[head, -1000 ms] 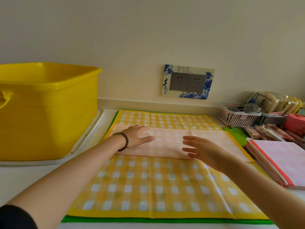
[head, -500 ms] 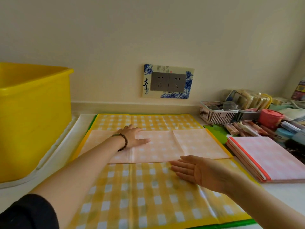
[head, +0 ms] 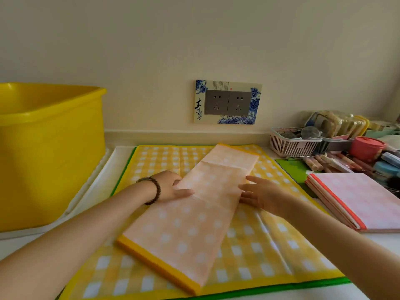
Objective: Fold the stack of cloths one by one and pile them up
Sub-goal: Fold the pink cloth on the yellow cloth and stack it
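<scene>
**One cloth half folded, at least two more waiting**

The cloth [head: 194, 224] being worked on is partly folded. It lies as a long narrow strip, yellow border at its near end, set slantwise on the stack [head: 270, 245] and running toward the wall. Creases cross it, and it is far longer than the squares in the pile. I judge it needs one or two crosswise folds before it can go over.

The left hand [head: 168, 187] is at the strip's left edge, with the thumb laid on top and the fingers curled at the edge. It seems to pinch the cloth there, though the fingertips are hidden and may not be under it. The right hand [head: 264, 194] is flat and open at the opposite edge, fingers straight, gripping nothing. I cannot tell whether its tips touch the cloth or slide beneath it.

Done so far: a pile [head: 363, 198] of folded cloths, with pink check and a red border on top, sits on the tabletop [head: 313, 296] to the right, well apart from the strip. Several layers show at its side (too tightly packed to count).

Left to do: the stack's top cloth, a yellow check, lies spread open under the strip. A green edge [head: 281, 286] shows under that along the near side, so at least two cloths wait unfolded. Any more below are hidden. The task looks to be somewhere around its middle.
</scene>
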